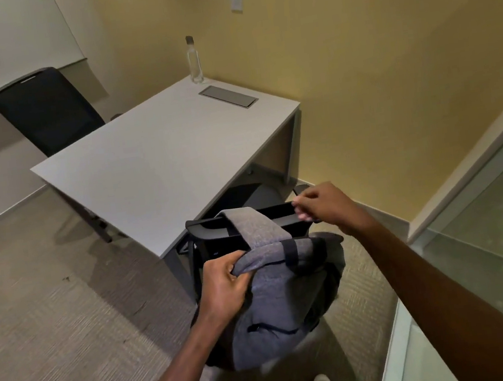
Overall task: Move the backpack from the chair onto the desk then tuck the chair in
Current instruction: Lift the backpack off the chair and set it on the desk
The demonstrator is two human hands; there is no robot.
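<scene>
A grey backpack [277, 302] hangs behind the backrest of a black office chair [210, 224], one grey strap looped over the backrest's top edge. My left hand [224, 286] is shut on the bag's top left corner. My right hand [322, 203] pinches the right end of the chair's top edge, fingers curled on it. The chair stands at the near right corner of a white desk [151, 171], its seat partly under the desktop.
A clear water bottle [194, 60] stands at the desk's far corner beside a grey cable hatch [228, 96]. A second black chair [48, 111] sits at the desk's far left. A glass partition [487, 242] runs close on my right. Carpet floor lies to the left.
</scene>
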